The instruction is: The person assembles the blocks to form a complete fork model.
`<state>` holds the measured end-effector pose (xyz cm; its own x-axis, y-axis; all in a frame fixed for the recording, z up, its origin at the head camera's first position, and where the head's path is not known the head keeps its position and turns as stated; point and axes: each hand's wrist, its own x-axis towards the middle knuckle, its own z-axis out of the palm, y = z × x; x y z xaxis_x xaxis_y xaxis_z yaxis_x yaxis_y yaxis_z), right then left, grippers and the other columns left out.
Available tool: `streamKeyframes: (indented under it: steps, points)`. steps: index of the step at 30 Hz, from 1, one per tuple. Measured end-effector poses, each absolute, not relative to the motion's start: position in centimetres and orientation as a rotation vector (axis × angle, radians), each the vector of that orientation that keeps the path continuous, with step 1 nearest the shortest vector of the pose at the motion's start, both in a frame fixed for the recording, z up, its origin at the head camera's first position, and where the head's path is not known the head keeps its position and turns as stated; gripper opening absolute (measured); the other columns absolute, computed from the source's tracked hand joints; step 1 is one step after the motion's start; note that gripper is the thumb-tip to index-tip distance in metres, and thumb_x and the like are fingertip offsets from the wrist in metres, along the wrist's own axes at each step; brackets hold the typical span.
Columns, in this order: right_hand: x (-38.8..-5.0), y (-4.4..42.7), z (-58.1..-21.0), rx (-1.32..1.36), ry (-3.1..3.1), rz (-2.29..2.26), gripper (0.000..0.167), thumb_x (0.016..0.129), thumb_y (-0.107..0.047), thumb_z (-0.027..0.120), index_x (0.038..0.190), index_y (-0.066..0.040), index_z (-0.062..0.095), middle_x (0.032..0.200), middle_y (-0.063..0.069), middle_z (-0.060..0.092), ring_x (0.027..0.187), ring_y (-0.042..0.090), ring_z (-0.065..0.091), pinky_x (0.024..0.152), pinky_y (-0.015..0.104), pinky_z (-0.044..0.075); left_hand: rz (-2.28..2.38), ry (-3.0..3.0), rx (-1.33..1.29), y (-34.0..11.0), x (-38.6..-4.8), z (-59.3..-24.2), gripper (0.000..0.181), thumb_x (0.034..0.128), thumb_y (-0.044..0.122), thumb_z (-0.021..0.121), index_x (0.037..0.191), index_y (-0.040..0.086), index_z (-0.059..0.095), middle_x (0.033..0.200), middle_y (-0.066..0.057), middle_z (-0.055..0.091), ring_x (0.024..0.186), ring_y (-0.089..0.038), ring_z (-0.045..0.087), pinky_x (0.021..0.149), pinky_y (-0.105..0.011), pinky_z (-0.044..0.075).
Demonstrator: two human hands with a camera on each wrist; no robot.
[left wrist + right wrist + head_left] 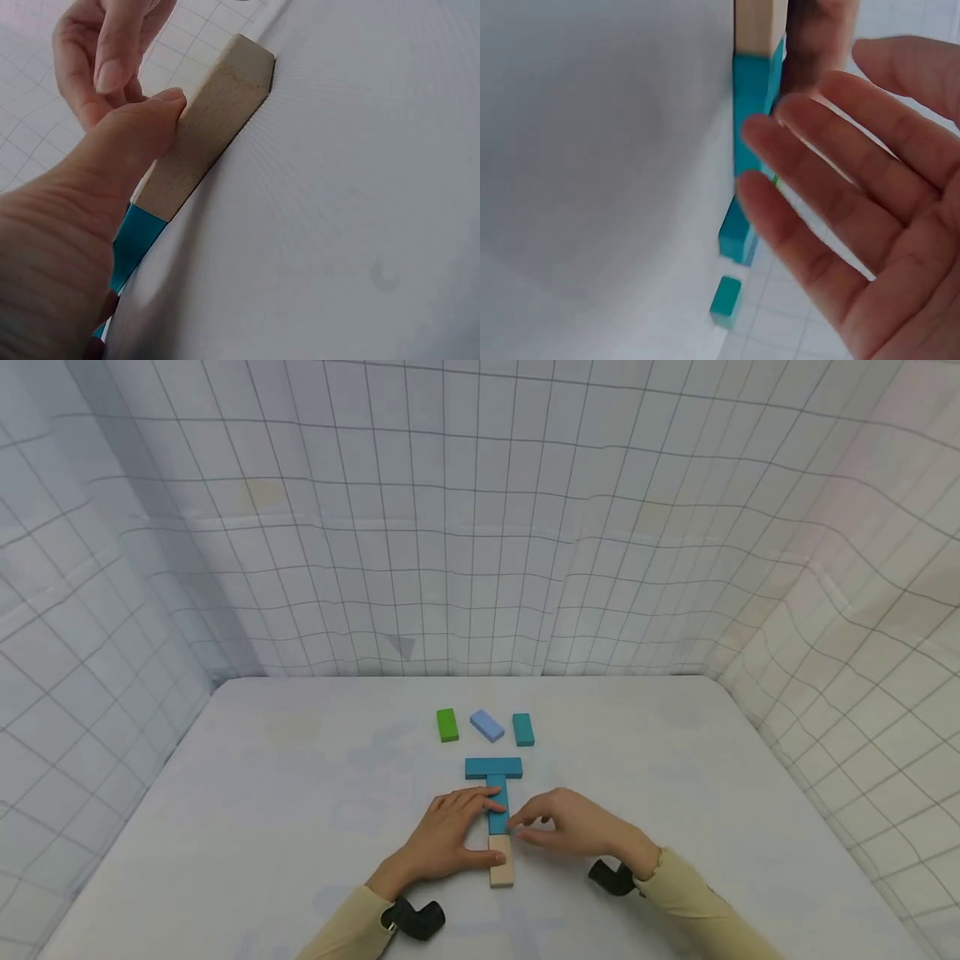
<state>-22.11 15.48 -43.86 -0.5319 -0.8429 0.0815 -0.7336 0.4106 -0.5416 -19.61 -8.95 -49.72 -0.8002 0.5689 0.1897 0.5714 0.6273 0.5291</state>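
Wooden block [501,874], adjoining blue T [497,781], left fingers [487,805] on both

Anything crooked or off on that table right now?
One thing: the pale blue block lies slanted between the green block and the teal block, which both point nearly straight ahead. The T of blocks at the left hand looks roughly straight.

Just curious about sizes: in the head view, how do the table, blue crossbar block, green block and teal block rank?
Largest: table
Next: blue crossbar block
Smallest: green block and teal block, too alike to rank
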Motion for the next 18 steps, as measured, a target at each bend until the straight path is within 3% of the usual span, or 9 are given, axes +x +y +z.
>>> streamKeyframes:
  steps: [3, 8, 13, 18]
  points:
    - [-24.0, 15.7, -44.0, -1.362, 2.579, -0.85, 0.022, 0.094, -0.019, 0.062, 0.112, -0.01, 0.07, 0.109, -0.004, 0.067, 0.097, 0.006, 0.06, 0.076, 0.03, 0.051, -0.914, -2.845, -0.986, -8.9, -19.7, -49.8, 0.06, 0.0806, 0.067, 0.058, 0.127, 0.029, 0.052, 0.148, 0.011, 0.033, 0.134, -0.017, 0.03, 0.1, -0.05, 0.027]
    - [-27.4, 16.0, -44.4, -1.259, 2.815, -0.8, 0.025, 0.091, -0.016, 0.066, 0.114, -0.006, 0.069, 0.12, 0.008, 0.062, 0.113, 0.024, 0.055, 0.09, 0.042, 0.046, -0.912, -2.848, -0.982, -8.9, -19.6, -49.8, 0.059, 0.0806, 0.066, 0.059, 0.126, 0.029, 0.052, 0.147, 0.011, 0.034, 0.134, -0.017, 0.03, 0.1, -0.049, 0.027]
    - [-30.3, 15.9, -44.8, -1.089, 2.925, -0.645, 0.049, 0.088, -0.011, 0.068, 0.134, -0.001, 0.053, 0.14, 0.021, 0.044, 0.126, 0.037, 0.041, 0.098, 0.05, 0.037, -0.898, -2.84, -0.973, -8.8, -19.6, -49.8, 0.059, 0.0803, 0.066, 0.06, 0.125, 0.03, 0.052, 0.147, 0.012, 0.034, 0.133, -0.017, 0.031, 0.099, -0.049, 0.028]
    - [-32.3, 15.6, -44.7, -0.929, 2.825, -0.583, 0.078, 0.085, -0.008, 0.067, 0.15, -0.006, 0.024, 0.152, 0.022, 0.019, 0.133, 0.041, 0.03, 0.101, 0.053, 0.033, -0.894, -2.829, -0.976, -8.8, -19.6, -49.8, 0.058, 0.0799, 0.065, 0.061, 0.125, 0.03, 0.052, 0.147, 0.012, 0.034, 0.133, -0.016, 0.031, 0.099, -0.048, 0.028]
